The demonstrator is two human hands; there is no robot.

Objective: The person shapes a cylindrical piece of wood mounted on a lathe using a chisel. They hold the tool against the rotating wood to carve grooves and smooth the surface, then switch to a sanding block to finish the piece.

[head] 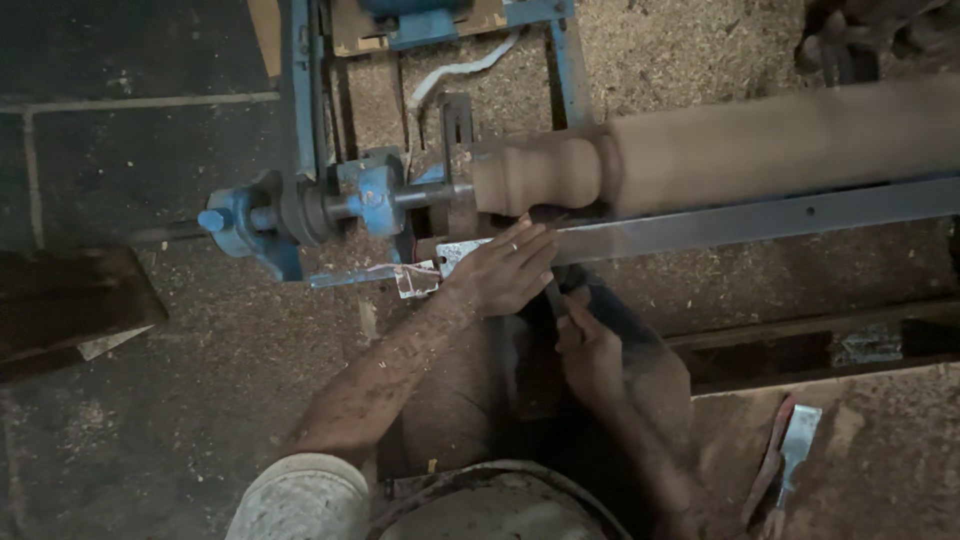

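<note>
From your head camera, the tool [553,298] you hold is mostly hidden between your hands, its tip lost in shadow under the wooden workpiece [700,150], whose right end runs out of view. Your left hand [505,268] lies flat, fingers spread, pressing the tool onto the metal rest bar [750,222], while your right hand [590,350], nearer you, is wrapped around its handle. The workpiece lies with its long axis left to right, its left end on the blue lathe head [300,205].

Dim light; sawdust-strewn floor [200,380]; dark tiles [120,160] at left; wooden plank [60,310].
</note>
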